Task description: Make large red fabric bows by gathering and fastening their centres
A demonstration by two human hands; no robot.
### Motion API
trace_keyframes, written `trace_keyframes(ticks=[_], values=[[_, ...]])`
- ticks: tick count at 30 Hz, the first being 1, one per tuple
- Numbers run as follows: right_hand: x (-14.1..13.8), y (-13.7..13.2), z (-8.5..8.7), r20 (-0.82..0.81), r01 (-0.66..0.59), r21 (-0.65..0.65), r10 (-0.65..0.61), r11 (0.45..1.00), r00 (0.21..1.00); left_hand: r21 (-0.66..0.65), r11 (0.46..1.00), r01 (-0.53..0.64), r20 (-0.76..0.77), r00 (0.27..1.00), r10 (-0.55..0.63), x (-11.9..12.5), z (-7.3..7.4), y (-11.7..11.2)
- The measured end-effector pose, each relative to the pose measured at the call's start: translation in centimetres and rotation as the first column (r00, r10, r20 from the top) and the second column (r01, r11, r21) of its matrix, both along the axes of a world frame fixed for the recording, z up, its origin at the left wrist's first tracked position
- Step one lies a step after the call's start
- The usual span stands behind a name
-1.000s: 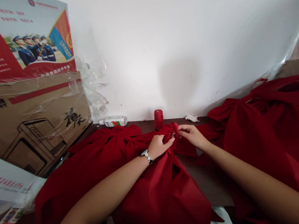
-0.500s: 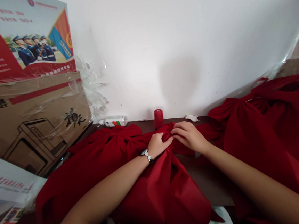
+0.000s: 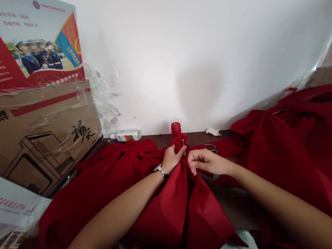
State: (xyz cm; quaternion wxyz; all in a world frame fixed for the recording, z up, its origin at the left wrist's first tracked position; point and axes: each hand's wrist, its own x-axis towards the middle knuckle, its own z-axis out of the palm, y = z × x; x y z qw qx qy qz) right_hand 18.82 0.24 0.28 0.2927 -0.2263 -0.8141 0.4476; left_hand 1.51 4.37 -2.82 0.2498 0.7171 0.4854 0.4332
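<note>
A red fabric bow (image 3: pixel 173 205) with long tails lies in front of me, gathered into a knot near its top. My left hand (image 3: pixel 171 161) is closed on the gathered cloth just below the knot, thumb on top. A small metallic safety pin (image 3: pixel 183 146) shows upright on the knot beside that thumb. To the right, my right hand (image 3: pixel 206 162) has its fingers curled in and thumb bent against them, beside the bow's right tail. What it holds, if anything, cannot be made out. Just behind the knot stands a spool of red thread (image 3: pixel 176 129), partly covered by it.
Scissors handles (image 3: pixel 211 148) show beyond my right hand. More red bows lie at left (image 3: pixel 114 167) and right (image 3: pixel 283 141). Along the wall are a white bottle (image 3: pixel 126 135) on its side and a crumpled tissue (image 3: pixel 213 132). A cardboard box (image 3: pixel 39 139) stands at left.
My right hand has drawn back from the knot, down toward me, and its fingers have curled. The pin and scissors handles have come into view. My left hand has shifted slightly left.
</note>
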Motion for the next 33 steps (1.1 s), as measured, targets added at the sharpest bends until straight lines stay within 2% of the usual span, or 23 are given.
trace_keyframes(ticks=[2,4,5,8,10,11,12,13,15,16,18,21,25,30,32,33], values=[[0.8,0.7,0.2,0.04,-0.123,-0.253,0.138,0.96,0.99,0.017,1.0,-0.011,0.023,1.0,0.011,0.0,0.0,0.0],[2.2,1.7,0.3,0.083,-0.105,-0.352,0.142,0.93,0.986,0.026,0.999,-0.046,0.037,0.998,0.045,0.0,0.1,-0.1],[3.0,2.3,0.4,0.095,-0.06,-0.366,0.101,0.929,0.99,0.025,0.998,-0.065,0.05,0.997,0.064,0.0,0.1,-0.1],[5.6,4.2,0.2,0.18,0.135,-0.299,-0.083,0.945,0.98,0.017,0.995,-0.099,0.096,0.991,0.096,-0.1,0.1,0.0],[7.3,5.4,-0.1,0.338,0.319,-0.138,-0.258,0.938,0.905,0.021,0.994,-0.11,0.096,0.99,0.107,-0.1,0.1,0.1],[8.2,6.0,-0.2,0.403,0.426,0.001,-0.39,0.905,0.828,0.027,0.993,-0.116,0.087,0.99,0.114,-0.1,0.0,0.2],[8.9,6.4,-0.4,0.444,0.542,0.141,-0.542,0.829,0.713,0.035,0.992,-0.125,0.077,0.99,0.122,-0.1,0.0,0.1],[9.7,6.8,-0.4,0.442,0.645,0.254,-0.68,0.721,0.585,0.043,0.99,-0.133,0.064,0.989,0.13,-0.1,0.0,0.1],[10.9,7.5,-0.5,0.394,0.748,0.349,-0.813,0.564,0.428,0.058,0.988,-0.143,0.032,0.989,0.141,0.0,0.1,0.0],[11.4,7.7,-0.5,0.368,0.781,0.367,-0.85,0.505,0.377,0.063,0.988,-0.143,0.018,0.99,0.143,0.0,0.1,0.0],[12.0,8.0,-0.5,0.327,0.823,0.38,-0.893,0.422,0.307,0.063,0.989,-0.132,0.001,0.991,0.132,0.1,0.1,-0.2],[12.3,8.1,-0.6,0.291,0.855,0.392,-0.928,0.339,0.235,0.06,0.992,-0.112,-0.003,0.994,0.112,0.2,0.1,-0.3],[12.1,7.9,-0.8,0.251,0.848,0.429,-0.943,0.311,0.219,0.061,0.995,-0.073,-0.017,0.997,0.074,0.3,0.0,-0.5],[10.9,7.3,-0.6,0.037,0.85,0.431,-0.948,0.302,0.317,0.065,0.997,-0.036,-0.044,0.998,0.039,0.2,0.0,-0.7],[9.8,7.0,-0.6,-0.052,0.851,0.383,-0.911,0.36,0.409,0.094,0.995,-0.036,-0.071,0.997,0.043,0.3,0.0,-0.7],[9.1,6.8,-0.6,-0.088,0.841,0.343,-0.877,0.419,0.473,0.109,0.993,-0.035,-0.077,0.996,0.044,0.3,0.1,-0.7]])
